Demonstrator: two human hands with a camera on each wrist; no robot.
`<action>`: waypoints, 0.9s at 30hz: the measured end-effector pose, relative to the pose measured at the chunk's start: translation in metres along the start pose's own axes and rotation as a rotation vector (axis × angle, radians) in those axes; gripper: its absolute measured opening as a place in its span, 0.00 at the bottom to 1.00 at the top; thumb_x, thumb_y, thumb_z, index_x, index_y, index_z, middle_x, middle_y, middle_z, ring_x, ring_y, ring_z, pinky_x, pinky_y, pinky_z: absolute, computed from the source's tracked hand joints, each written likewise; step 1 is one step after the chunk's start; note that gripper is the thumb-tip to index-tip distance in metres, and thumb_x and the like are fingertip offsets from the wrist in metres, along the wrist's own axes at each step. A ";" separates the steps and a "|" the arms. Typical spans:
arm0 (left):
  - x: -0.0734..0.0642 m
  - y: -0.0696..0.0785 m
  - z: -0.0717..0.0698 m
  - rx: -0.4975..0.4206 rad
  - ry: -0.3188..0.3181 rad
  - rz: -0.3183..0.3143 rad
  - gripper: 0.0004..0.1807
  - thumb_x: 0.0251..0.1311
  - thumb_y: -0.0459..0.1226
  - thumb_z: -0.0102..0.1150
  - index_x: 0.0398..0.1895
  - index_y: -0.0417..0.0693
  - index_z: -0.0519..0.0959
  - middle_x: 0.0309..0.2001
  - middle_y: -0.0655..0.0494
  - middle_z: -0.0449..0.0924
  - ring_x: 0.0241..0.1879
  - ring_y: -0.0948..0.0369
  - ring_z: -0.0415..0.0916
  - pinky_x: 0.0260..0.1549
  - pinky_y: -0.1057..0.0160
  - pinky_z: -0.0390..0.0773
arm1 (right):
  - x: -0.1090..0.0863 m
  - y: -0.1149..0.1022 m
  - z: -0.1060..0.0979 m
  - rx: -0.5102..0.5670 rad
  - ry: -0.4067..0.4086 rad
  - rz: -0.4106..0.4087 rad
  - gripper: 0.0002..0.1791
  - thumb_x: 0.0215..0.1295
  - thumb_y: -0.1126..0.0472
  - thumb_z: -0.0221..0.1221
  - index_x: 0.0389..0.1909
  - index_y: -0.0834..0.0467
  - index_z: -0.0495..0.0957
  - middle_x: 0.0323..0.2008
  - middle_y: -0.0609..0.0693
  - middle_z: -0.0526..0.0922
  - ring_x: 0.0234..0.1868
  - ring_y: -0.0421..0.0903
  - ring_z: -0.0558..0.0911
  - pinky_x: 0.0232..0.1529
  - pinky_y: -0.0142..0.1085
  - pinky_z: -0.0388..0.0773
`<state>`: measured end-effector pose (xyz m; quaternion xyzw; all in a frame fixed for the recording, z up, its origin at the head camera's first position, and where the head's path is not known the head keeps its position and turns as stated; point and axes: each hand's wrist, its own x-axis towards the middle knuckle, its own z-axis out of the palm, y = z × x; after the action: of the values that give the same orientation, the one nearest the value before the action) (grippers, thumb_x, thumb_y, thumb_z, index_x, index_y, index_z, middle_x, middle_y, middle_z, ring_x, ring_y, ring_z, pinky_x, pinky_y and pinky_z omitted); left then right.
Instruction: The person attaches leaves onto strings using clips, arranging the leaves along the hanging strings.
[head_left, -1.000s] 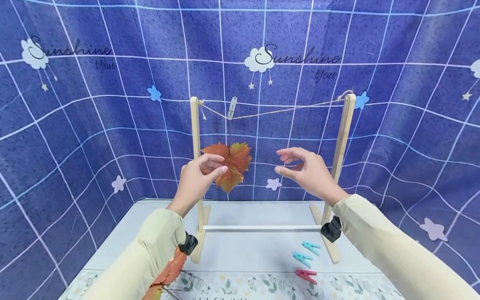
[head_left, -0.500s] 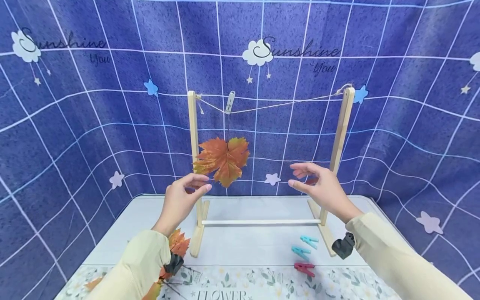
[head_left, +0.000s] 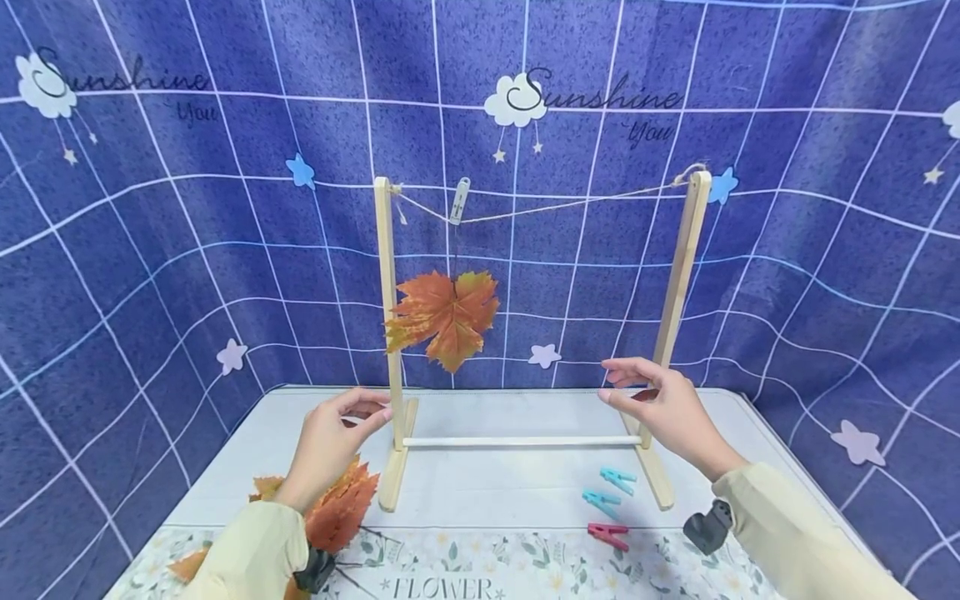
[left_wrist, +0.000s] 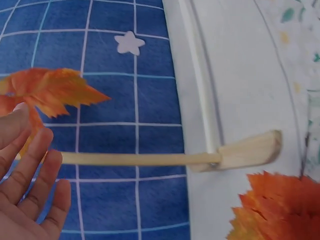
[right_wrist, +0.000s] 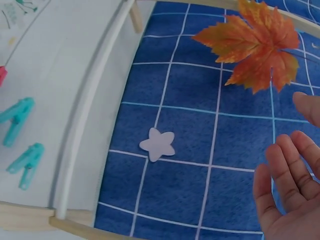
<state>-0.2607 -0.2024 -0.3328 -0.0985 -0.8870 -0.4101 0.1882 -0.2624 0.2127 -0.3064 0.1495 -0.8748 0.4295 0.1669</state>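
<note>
An orange maple leaf (head_left: pixel 453 317) hangs by its stem from the sagging string (head_left: pixel 555 207), held there by a pale grey clothespin (head_left: pixel 461 201). The string runs between the two posts of a wooden frame (head_left: pixel 681 275). My left hand (head_left: pixel 333 442) is beside the left post, lower than the leaf, its fingers loosely bent and holding nothing. Near the right post is my right hand (head_left: pixel 660 408), also holding nothing, with thumb and fingers apart. Both wrist views show relaxed fingers, and the leaf (right_wrist: pixel 260 47) appears beyond the right hand.
Several orange leaves (head_left: pixel 341 508) lie in a pile under the left forearm. Two teal clothespins (head_left: pixel 602 502) and a red clothespin (head_left: pixel 608 536) lie on the white table (head_left: pixel 510 492) at the right. A white rod (head_left: pixel 521 442) joins the frame's feet. Blue curtain (head_left: pixel 225 125) stands behind.
My left hand has come away from the hanging leaf, moving down and left. My right hand has moved down and right. The leaf and clothespin stay on the string.
</note>
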 end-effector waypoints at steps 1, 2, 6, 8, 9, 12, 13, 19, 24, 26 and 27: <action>-0.002 -0.003 -0.001 0.003 0.003 -0.003 0.11 0.66 0.40 0.67 0.48 0.47 0.86 0.38 0.57 0.87 0.42 0.57 0.82 0.42 0.61 0.79 | -0.001 0.002 0.001 0.006 -0.003 0.008 0.22 0.66 0.55 0.69 0.59 0.57 0.81 0.45 0.51 0.86 0.47 0.47 0.82 0.45 0.33 0.79; -0.004 -0.006 -0.002 0.009 0.004 -0.007 0.11 0.66 0.40 0.67 0.48 0.47 0.86 0.38 0.57 0.87 0.42 0.57 0.82 0.42 0.61 0.79 | -0.002 0.004 0.002 0.011 -0.005 0.012 0.22 0.66 0.55 0.68 0.58 0.57 0.81 0.45 0.51 0.86 0.47 0.47 0.82 0.45 0.32 0.79; -0.014 -0.019 -0.005 0.030 -0.012 -0.032 0.10 0.65 0.39 0.68 0.47 0.47 0.86 0.37 0.57 0.87 0.41 0.58 0.82 0.40 0.63 0.79 | -0.008 0.012 0.006 0.040 -0.017 0.033 0.22 0.66 0.54 0.68 0.58 0.58 0.81 0.44 0.51 0.86 0.46 0.47 0.82 0.43 0.32 0.78; -0.018 -0.026 -0.006 0.035 -0.023 -0.041 0.10 0.65 0.39 0.68 0.47 0.47 0.86 0.37 0.57 0.87 0.40 0.59 0.82 0.41 0.63 0.79 | -0.011 0.016 0.008 0.043 -0.017 0.035 0.22 0.66 0.55 0.68 0.58 0.59 0.81 0.44 0.52 0.86 0.45 0.47 0.83 0.43 0.32 0.78; -0.020 -0.028 -0.006 0.035 -0.030 -0.047 0.10 0.65 0.39 0.68 0.47 0.47 0.86 0.37 0.57 0.87 0.40 0.59 0.82 0.41 0.64 0.79 | -0.013 0.018 0.009 0.046 -0.015 0.036 0.22 0.66 0.55 0.69 0.58 0.59 0.81 0.44 0.52 0.85 0.45 0.46 0.83 0.43 0.32 0.78; -0.026 -0.034 -0.005 0.032 -0.060 -0.079 0.10 0.65 0.38 0.68 0.48 0.47 0.86 0.38 0.57 0.87 0.39 0.60 0.82 0.41 0.64 0.78 | -0.018 0.024 0.012 0.047 -0.012 0.045 0.21 0.65 0.56 0.69 0.57 0.58 0.82 0.43 0.50 0.85 0.44 0.44 0.83 0.43 0.33 0.78; -0.027 -0.036 -0.005 0.030 -0.073 -0.090 0.11 0.65 0.37 0.68 0.48 0.47 0.86 0.38 0.57 0.87 0.39 0.60 0.82 0.41 0.63 0.78 | -0.020 0.026 0.013 0.046 -0.009 0.044 0.21 0.65 0.56 0.69 0.57 0.59 0.82 0.43 0.50 0.85 0.43 0.43 0.83 0.43 0.33 0.79; -0.035 -0.043 -0.003 0.026 -0.150 -0.130 0.13 0.63 0.36 0.69 0.49 0.46 0.86 0.38 0.56 0.87 0.38 0.59 0.82 0.39 0.62 0.79 | -0.030 0.038 0.017 0.061 -0.004 0.046 0.21 0.64 0.59 0.70 0.57 0.60 0.82 0.42 0.50 0.86 0.41 0.38 0.82 0.42 0.32 0.79; -0.041 -0.053 0.003 0.026 -0.180 -0.136 0.13 0.61 0.37 0.71 0.49 0.47 0.86 0.37 0.58 0.86 0.37 0.61 0.81 0.38 0.63 0.78 | -0.040 0.049 0.020 0.067 -0.018 0.083 0.21 0.64 0.59 0.70 0.56 0.61 0.82 0.42 0.49 0.86 0.42 0.37 0.82 0.41 0.32 0.79; -0.044 -0.058 0.006 0.021 -0.184 -0.132 0.13 0.60 0.37 0.71 0.48 0.47 0.86 0.37 0.59 0.86 0.36 0.62 0.81 0.38 0.63 0.78 | -0.044 0.054 0.021 0.062 -0.022 0.101 0.20 0.64 0.59 0.69 0.56 0.61 0.82 0.41 0.49 0.86 0.41 0.37 0.82 0.41 0.32 0.79; -0.045 -0.060 0.007 0.018 -0.185 -0.125 0.13 0.60 0.37 0.72 0.48 0.48 0.86 0.36 0.60 0.86 0.36 0.63 0.81 0.38 0.63 0.78 | -0.046 0.056 0.022 0.060 -0.024 0.111 0.20 0.64 0.59 0.69 0.56 0.61 0.82 0.41 0.49 0.86 0.41 0.37 0.82 0.41 0.32 0.79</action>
<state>-0.2408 -0.2363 -0.3972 -0.0786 -0.9087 -0.4020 0.0807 -0.2473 0.2339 -0.3779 0.1110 -0.8706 0.4621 0.1277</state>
